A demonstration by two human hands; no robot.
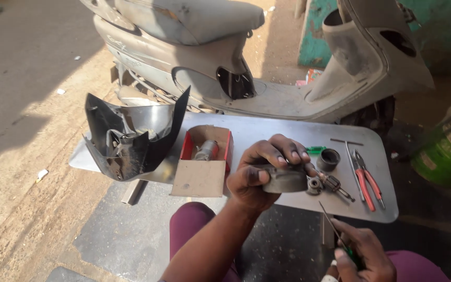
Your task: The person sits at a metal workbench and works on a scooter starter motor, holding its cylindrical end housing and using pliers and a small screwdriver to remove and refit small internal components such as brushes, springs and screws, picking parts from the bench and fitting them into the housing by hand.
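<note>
An outdoor roadside repair spot for scooters. A stripped grey scooter [225, 57] stands on dusty ground behind a low metal worktop [267, 133]. Pliers [366, 180], loose parts and a black panel [126, 136] lie there.

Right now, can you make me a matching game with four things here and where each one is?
Things:
1. grey round part
2. thin screwdriver
3. red-handled pliers
4. metal cylinder

Places:
A. lying on the right end of the metal table
B. inside the open red box
C. held in the left hand over the table
D. held in the right hand, tip pointing up

Pairs: 1-C, 2-D, 3-A, 4-B
</note>
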